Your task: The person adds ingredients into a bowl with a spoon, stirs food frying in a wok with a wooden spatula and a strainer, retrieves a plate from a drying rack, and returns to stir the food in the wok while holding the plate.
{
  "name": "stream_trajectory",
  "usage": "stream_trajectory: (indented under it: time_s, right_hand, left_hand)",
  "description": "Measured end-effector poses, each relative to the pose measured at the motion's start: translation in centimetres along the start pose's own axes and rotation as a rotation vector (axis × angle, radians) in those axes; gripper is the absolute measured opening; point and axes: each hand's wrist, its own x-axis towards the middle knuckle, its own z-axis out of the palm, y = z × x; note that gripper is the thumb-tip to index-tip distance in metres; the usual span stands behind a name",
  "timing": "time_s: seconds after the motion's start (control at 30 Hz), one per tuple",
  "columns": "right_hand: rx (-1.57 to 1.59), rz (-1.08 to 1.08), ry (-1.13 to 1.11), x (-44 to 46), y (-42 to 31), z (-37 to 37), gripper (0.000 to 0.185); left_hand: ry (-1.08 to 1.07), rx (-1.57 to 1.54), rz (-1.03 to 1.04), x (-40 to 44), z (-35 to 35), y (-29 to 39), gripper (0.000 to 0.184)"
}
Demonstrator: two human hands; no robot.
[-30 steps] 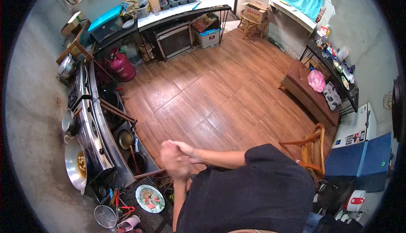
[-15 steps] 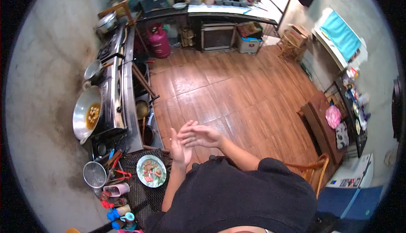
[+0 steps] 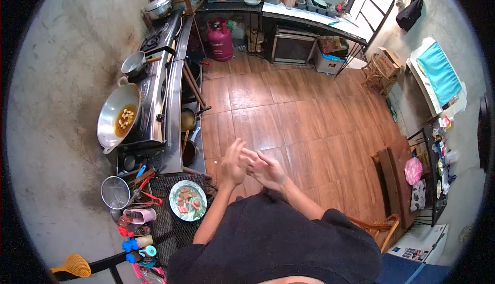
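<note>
In front of my chest, my left hand (image 3: 235,166) is raised with its fingers stretched out, and nothing is in it. My right hand (image 3: 266,169) meets it, palm turned up and fingers extended, also holding nothing. The fingers of the two hands touch and partly cover each other. Nearest to them, on the left, is a green-and-white plate (image 3: 176,213) with several pieces of food on it. The plate rests on a black mesh rack (image 3: 164,235). A metal wok (image 3: 107,121) with oil and small pale pieces stands on the stove (image 3: 152,103).
Beside the plate lie a wire strainer (image 3: 115,192), red-handled tongs (image 3: 149,193) and several bottles. A saucepan (image 3: 134,64) sits farther back on the stove. A pink gas cylinder (image 3: 220,41) stands on the tiled floor (image 3: 309,124). A wooden chair (image 3: 389,227) is behind me on the right.
My hands have shifted against each other: the right palm now faces up more, and the left fingers lie across from it. The view has turned, moving the room rightward.
</note>
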Motion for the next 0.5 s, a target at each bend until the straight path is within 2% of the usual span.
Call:
stream_trajectory:
  time_s: [0.07, 0.1, 0.17, 0.2, 0.27, 0.3, 0.37, 0.4, 0.47, 0.5]
  right_hand:
    - [-0.078, -0.102, -0.042, 0.1, -2.4, 0.6, 0.057]
    - [-0.07, -0.104, -0.042, 0.6, -3.5, -0.3, 0.057]
    - [0.079, 0.032, -0.396, 1.9, -6.0, -3.0, 0.059]
    - [0.055, 0.059, -0.339, 2.5, -6.8, -3.8, 0.053]
    - [0.097, 0.108, -0.292, 5.0, -6.0, -11.7, 0.047]
    - [0.238, 0.193, -0.425, 5.3, -7.5, -13.0, 0.042]
    - [0.166, 0.162, -0.181, 4.6, -11.5, -16.1, 0.04]
    - [-0.003, 0.11, -0.057, 3.8, -13.6, -17.4, 0.039]
    - [-0.082, -0.018, 0.312, 2.4, -16.9, -19.2, 0.037]
    - [-0.082, -0.011, 0.495, 2.0, -17.9, -21.1, 0.037]
  left_hand:
    - [-0.002, -0.296, -0.584, -0.1, 2.1, -4.9, 0.047]
    - [-0.133, -0.317, -0.6, 0.3, 1.9, -5.6, 0.052]
    - [-0.186, -0.8, -0.782, 1.1, 4.5, -7.2, 0.057]
    - [-0.271, -1.019, -0.925, 2.7, 4.8, -5.2, 0.059]
    - [-0.336, -1.375, -0.941, 7.1, 5.6, 1.9, 0.063]
    - [-0.3, -1.435, -0.915, 7.1, 8.2, 0.6, 0.054]
    - [-0.098, -0.986, -0.795, 10.1, 10.9, 5.2, 0.042]
    - [-0.135, -1.023, -0.743, 10.6, 12.4, 4.2, 0.033]
    - [-0.083, -0.802, -0.503, 12.5, 14.5, 4.6, 0.027]
    - [-0.104, -0.924, -0.549, 14.2, 14.3, 6.7, 0.024]
